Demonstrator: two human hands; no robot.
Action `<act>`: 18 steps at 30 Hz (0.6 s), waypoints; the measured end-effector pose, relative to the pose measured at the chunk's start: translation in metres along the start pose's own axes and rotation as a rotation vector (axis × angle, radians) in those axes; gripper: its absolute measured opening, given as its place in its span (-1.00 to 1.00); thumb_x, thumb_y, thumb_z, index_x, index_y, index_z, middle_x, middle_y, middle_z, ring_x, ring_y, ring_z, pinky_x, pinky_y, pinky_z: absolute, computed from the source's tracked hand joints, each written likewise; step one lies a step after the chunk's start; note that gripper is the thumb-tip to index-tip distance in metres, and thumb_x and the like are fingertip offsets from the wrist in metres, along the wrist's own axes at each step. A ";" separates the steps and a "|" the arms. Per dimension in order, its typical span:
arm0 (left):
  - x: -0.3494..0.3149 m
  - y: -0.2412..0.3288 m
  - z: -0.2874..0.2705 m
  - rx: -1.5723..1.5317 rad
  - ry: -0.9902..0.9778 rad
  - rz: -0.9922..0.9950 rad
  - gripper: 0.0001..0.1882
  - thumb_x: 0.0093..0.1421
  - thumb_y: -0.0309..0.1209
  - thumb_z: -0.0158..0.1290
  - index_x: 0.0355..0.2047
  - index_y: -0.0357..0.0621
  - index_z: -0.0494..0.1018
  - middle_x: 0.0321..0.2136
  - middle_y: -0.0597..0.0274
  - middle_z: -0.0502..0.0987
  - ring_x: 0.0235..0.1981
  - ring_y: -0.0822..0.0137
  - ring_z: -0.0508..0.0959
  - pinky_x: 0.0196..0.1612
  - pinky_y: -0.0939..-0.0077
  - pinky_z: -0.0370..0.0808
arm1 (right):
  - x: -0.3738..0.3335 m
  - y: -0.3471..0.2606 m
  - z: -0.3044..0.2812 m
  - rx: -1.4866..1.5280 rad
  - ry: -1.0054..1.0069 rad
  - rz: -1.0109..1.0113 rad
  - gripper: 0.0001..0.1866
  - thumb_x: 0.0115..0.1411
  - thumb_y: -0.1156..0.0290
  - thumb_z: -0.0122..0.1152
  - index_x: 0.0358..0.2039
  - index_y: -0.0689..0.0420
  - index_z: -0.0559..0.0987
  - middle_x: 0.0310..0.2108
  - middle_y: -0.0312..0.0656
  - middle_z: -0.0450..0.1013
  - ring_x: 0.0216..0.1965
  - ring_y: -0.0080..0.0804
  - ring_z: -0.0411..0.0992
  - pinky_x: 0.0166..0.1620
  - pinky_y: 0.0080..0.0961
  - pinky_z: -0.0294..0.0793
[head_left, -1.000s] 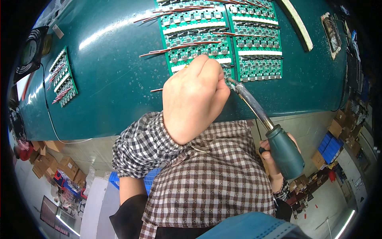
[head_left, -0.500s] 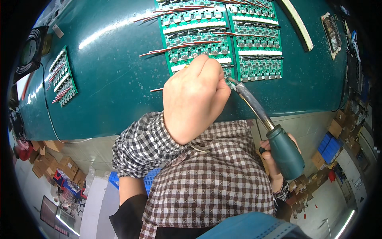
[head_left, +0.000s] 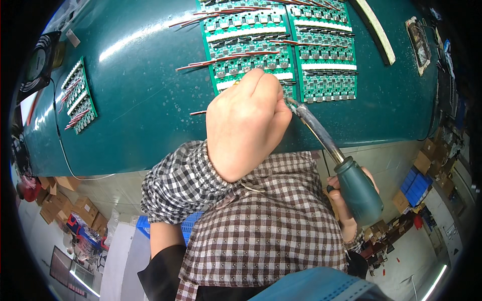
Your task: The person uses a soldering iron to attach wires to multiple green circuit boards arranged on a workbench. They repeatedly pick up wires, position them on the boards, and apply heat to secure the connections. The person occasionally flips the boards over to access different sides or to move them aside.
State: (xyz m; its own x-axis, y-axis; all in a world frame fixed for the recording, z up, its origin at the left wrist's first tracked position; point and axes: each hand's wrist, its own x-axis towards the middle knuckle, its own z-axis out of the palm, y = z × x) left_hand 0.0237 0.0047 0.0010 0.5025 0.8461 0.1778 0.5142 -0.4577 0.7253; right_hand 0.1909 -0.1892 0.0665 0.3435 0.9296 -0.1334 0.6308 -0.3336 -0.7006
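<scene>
My left hand (head_left: 246,123) is closed over the near edge of a green circuit board panel (head_left: 246,45) on the teal table (head_left: 135,100); what its fingers pinch is hidden. A red wire end pokes out to its left. My right hand (head_left: 346,200) grips the green handle of a soldering iron (head_left: 359,190). The iron's metal shaft (head_left: 316,130) slants up to a tip next to my left fingers at the board's edge. A second green panel (head_left: 326,55) lies beside the first. Red wires stick out leftward from the boards.
A smaller green board with red wires (head_left: 78,100) lies at the table's left, near a black fan (head_left: 37,62). A white strip (head_left: 374,30) and a small framed part (head_left: 419,42) lie at the right. Cardboard boxes (head_left: 60,200) and blue crates (head_left: 414,183) stand on the floor.
</scene>
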 end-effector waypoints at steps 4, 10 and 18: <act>0.001 0.001 -0.001 -0.014 -0.008 0.005 -0.82 -0.08 -0.61 0.19 -0.51 -0.14 0.41 -0.57 0.28 0.42 -0.61 0.32 0.45 -0.53 0.45 0.41 | -0.005 0.003 -0.002 -0.013 0.014 0.022 -0.48 -0.02 0.04 0.54 -0.30 0.26 0.60 -0.39 -0.13 0.52 -0.44 -0.21 0.47 -0.38 -0.38 0.48; 0.001 0.001 0.000 -0.004 -0.001 0.004 -0.83 -0.08 -0.61 0.19 -0.52 -0.13 0.41 -0.57 0.28 0.42 -0.61 0.33 0.45 -0.53 0.45 0.41 | -0.008 0.005 -0.001 0.018 0.035 0.053 -0.48 -0.02 0.02 0.53 -0.32 0.24 0.59 -0.41 -0.13 0.51 -0.44 -0.21 0.47 -0.37 -0.38 0.48; -0.002 0.002 -0.005 0.038 -0.043 -0.024 -0.83 -0.05 -0.61 0.21 -0.49 -0.15 0.43 -0.53 0.26 0.47 -0.57 0.33 0.53 -0.50 0.47 0.47 | -0.002 -0.002 0.001 0.090 0.079 0.060 -0.50 -0.02 0.05 0.53 -0.32 0.23 0.61 -0.41 -0.16 0.51 -0.42 -0.23 0.47 -0.35 -0.38 0.47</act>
State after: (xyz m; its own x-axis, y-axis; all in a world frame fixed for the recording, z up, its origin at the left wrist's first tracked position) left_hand 0.0206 0.0034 0.0052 0.5190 0.8446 0.1314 0.5517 -0.4485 0.7032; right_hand 0.1886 -0.1906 0.0676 0.4351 0.8918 -0.1240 0.5435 -0.3699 -0.7535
